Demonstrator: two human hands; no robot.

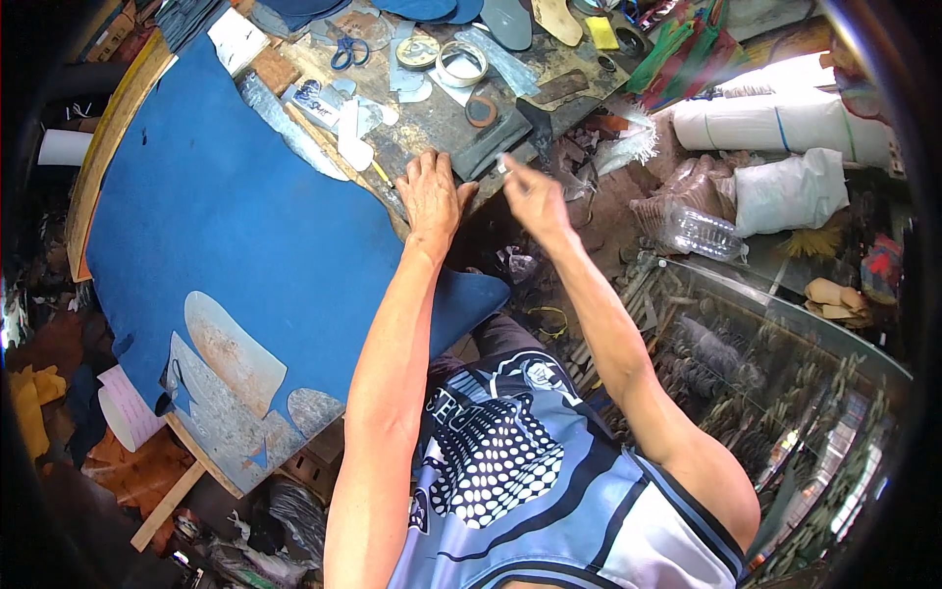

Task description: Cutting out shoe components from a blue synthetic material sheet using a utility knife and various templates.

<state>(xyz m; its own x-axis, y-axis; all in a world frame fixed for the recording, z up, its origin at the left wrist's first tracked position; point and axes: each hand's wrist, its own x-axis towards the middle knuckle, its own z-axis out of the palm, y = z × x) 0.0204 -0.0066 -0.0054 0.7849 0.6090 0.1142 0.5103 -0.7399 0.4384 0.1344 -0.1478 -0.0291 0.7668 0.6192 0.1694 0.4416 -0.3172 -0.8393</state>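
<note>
My left hand [432, 201] lies with its fingers stretched out on the worn work table [432, 123], at its near edge. Just to the right, my right hand [537, 203] is closed in a pinch at the table's corner. A small whitish thing [503, 163] shows at its fingertips, too small to name. Beyond the hands, near that corner, rests a dark flat slab [494, 145]. A large blue sheet [245, 221], apparently leather, spreads left of my left arm. On its lower part are a long grey, rust-stained template piece [234, 344] and other grey shapes.
Blue-handled scissors [348, 53], a roll of tape [461, 64], a brown ring [481, 111] and pale cut pieces [353, 137] lie on the table. To the right are a white roll [775, 130], a clear plastic bottle [705, 234] and a glass-topped case [785, 294].
</note>
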